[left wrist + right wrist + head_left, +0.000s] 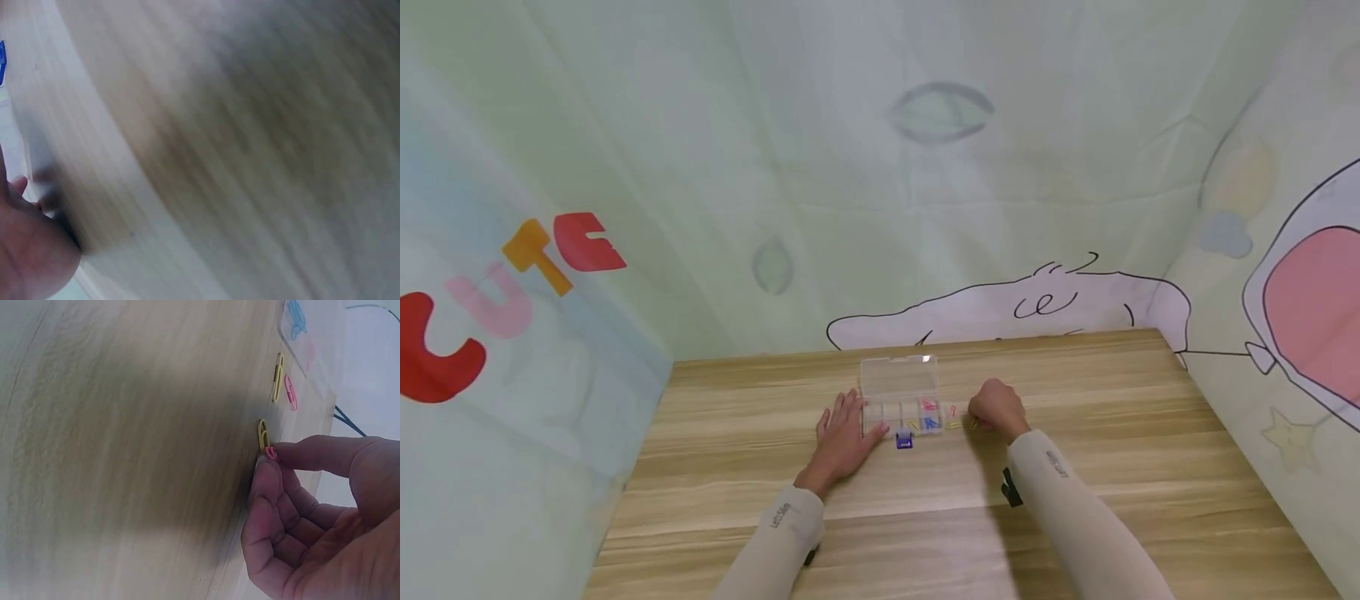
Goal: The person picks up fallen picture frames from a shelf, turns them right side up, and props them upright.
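A clear plastic compartment box point(891, 414) stands on the table with its lid point(897, 377) folded back. My left hand point(842, 440) rests at its left side, fingers spread and thumb on the front edge; the left wrist view shows only part of this hand point(31, 250). Inside the box are pink paper clips point(929, 406), blue paper clips point(932, 423) and yellow ones point(913, 425). To the right of the box, my right hand point(997, 406) pinches a pink paper clip point(270, 453) between thumb and forefinger, with a yellow paper clip point(262, 432) right at the fingertips.
Between box and right hand lie a loose yellow paper clip point(277, 378) and a loose pink paper clip point(290, 392). A blue clasp-like piece point(904, 440) sits at the box's front edge. Printed cloth point(850, 167) hangs behind and beside the wooden table point(917, 533).
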Demonstrator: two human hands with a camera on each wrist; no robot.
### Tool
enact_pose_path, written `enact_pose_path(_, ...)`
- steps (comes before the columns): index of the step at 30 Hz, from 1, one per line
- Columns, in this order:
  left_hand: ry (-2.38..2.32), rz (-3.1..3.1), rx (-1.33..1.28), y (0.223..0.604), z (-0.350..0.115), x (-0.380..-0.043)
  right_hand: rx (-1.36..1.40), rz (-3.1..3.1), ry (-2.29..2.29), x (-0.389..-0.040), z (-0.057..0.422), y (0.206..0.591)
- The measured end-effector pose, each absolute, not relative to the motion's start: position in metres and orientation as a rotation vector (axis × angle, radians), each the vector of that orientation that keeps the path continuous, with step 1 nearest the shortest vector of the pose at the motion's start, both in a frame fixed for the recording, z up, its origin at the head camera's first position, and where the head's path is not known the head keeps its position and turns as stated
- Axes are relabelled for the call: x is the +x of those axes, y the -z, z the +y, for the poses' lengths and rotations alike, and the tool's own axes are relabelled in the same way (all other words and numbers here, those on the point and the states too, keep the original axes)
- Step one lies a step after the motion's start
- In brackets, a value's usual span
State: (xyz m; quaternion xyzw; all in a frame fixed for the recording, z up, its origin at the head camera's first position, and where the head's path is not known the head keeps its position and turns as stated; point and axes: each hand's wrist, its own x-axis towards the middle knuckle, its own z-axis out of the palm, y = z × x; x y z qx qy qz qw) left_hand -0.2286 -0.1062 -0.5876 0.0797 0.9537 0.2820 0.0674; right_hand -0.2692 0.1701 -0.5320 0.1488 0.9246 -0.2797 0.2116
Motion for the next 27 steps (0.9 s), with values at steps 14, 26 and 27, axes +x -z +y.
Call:
enact_pose_path(14,-0.849,2.881,0.243,0.588,-0.106,-0.227,0.320,2.518,1.170,-0.280,0.156,0.528)
enact_pose_path(26,-0.847,2.884,0.258,0.589,-0.107,-0.229,0.309,2.374,1.323,-0.280,0.138,0.526)
enact_pose_path(27,-0.851,2.884,0.256,0.589,-0.107,-0.229,0.311,2.376,1.320,-0.280,0.138,0.526)
